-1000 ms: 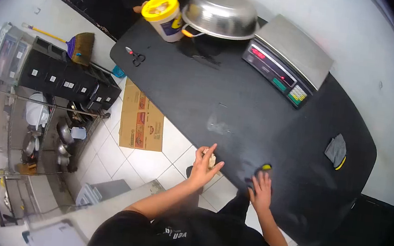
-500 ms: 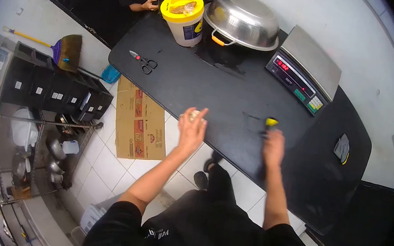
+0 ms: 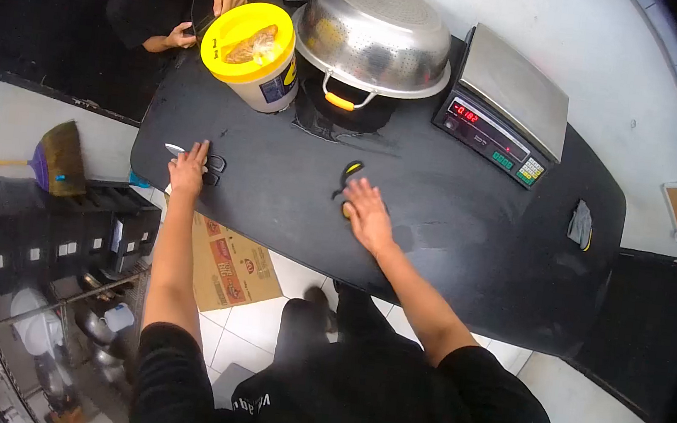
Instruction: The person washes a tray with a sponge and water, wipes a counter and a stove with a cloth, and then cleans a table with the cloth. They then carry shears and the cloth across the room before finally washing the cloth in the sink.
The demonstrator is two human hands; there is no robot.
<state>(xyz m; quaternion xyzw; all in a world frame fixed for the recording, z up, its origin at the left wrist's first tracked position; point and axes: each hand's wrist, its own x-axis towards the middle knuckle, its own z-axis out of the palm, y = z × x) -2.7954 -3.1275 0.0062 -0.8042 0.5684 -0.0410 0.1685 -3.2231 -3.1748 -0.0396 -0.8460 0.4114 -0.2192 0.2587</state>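
One left grip, spread over scissors, right grip, spread at black-yellow item

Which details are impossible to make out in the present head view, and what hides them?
In the head view:
- Middle of the black-handled metal scissors: covered by the left hand.
- Identity of the small black-and-yellow object: the right hand partly covers it.
- Inside of the whitish plastic bucket: closed by its round yellow lid.
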